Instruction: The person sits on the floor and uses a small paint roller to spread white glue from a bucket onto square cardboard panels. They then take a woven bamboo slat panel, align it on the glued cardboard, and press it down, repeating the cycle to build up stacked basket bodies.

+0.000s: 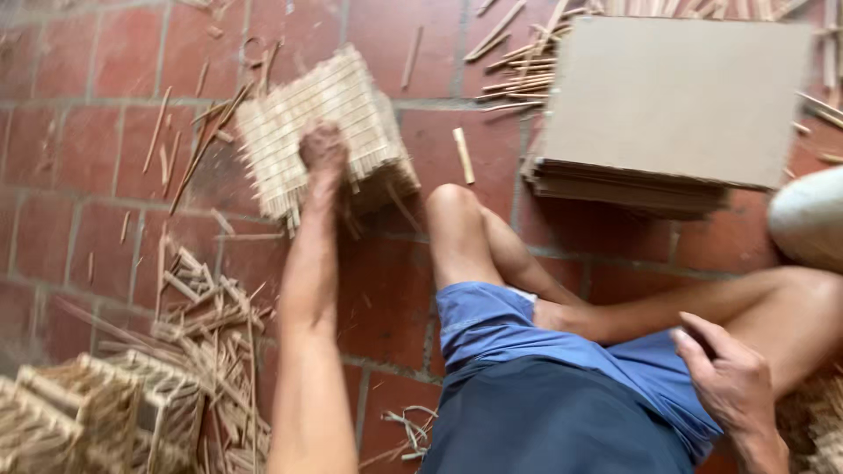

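Note:
My left hand (pixel 322 149) reaches far forward, its fingers closed on the near side of a stack of woven bamboo-slat mats (pixel 327 114) lying on the red brick floor (pixel 97 149). My right hand (pixel 731 377) rests near my right knee, fingers loosely curled, with something small and dark possibly between thumb and fingers; I cannot make it out. I sit on the floor in blue shorts (pixel 527 351) with legs folded.
A stack of flat cardboard sheets (pixel 676 96) lies at the far right over loose bamboo sticks (pixel 518 61). Woven bamboo frames (pixel 97 408) and scattered slats (pixel 211 316) pile at the lower left. A pale rounded object (pixel 812 219) sits at the right edge.

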The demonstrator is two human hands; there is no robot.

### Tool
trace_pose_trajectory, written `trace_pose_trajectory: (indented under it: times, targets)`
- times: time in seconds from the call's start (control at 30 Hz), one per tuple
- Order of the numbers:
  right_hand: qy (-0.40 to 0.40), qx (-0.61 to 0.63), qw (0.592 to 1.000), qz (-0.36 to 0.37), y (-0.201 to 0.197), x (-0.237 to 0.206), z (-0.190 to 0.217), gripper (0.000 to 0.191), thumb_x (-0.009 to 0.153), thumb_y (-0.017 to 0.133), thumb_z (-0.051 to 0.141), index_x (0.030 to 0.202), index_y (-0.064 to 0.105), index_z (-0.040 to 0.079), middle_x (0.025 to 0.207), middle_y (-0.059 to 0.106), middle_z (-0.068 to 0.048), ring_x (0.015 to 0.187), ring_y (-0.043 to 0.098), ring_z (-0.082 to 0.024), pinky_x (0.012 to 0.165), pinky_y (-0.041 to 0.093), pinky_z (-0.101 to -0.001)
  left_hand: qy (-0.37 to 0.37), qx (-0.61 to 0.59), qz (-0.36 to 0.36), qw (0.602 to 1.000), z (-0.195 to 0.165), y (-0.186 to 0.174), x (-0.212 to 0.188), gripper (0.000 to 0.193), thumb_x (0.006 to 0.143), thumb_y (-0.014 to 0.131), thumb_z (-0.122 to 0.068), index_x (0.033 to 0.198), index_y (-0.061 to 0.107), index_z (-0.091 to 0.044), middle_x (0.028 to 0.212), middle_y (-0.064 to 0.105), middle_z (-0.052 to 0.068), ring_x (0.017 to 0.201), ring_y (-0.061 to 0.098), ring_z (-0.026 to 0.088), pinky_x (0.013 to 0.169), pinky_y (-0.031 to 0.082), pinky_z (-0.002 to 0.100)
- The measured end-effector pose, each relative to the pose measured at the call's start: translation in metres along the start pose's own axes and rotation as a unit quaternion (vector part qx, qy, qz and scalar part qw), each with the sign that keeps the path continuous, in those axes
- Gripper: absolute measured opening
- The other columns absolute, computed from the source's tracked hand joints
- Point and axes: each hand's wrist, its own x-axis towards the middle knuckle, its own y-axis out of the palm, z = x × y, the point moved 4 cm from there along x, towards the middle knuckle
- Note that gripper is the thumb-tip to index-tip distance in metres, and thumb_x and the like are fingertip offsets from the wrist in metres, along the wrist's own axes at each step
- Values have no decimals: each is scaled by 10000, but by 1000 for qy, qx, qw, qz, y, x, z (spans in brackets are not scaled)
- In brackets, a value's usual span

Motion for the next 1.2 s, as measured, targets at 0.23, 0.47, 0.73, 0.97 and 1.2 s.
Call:
trace_pose_trajectory:
  times: [0.23,0.47,0.73,0.97,1.2]
  targets:
    - [-34,-16,983,-180,-119,-81,-60,297,1005,717,170,1255,725,10,965,756,-167,866,727,-175,783,563,-297,27,2,109,994,-41,-47,-26,155,964,651,-187,1081,733,-128,869,727,142,791,691,316,680,552,445]
    - [-23,-297,902,-314,-201,-84,-73,365,990,815,218,1200,702,-58,927,732,-180,797,700,-301,695,563,-416,-53,-79,118,988,-57,-79,-49,407,932,699,-145,1319,664,-22,1173,654,241,1048,649,369,824,559,442]
    - [148,-345,897,-232,-143,-25,-182,309,979,742,122,1149,544,-42,821,672,-198,705,666,-347,667,519,-481,41,-375,105,920,-248,-92,-82,424,988,698,-155,1373,612,-1,1479,557,200,1412,483,339,1201,394,466]
    - [67,-321,877,-350,-165,-32,-176,229,989,699,183,1110,585,25,885,671,-144,779,638,-337,767,508,-491,167,-421,108,885,-333,-119,-109,702,830,874,-207,1439,575,-27,1530,488,245,1396,460,409,1179,367,500]
    - [103,-328,917,-203,-272,30,-100,219,1032,613,232,1001,693,31,693,593,-108,519,501,-240,483,428,-415,164,-367,63,914,-336,-114,-119,476,880,832,-139,1326,688,-59,1406,613,212,1316,562,386,1151,443,468]
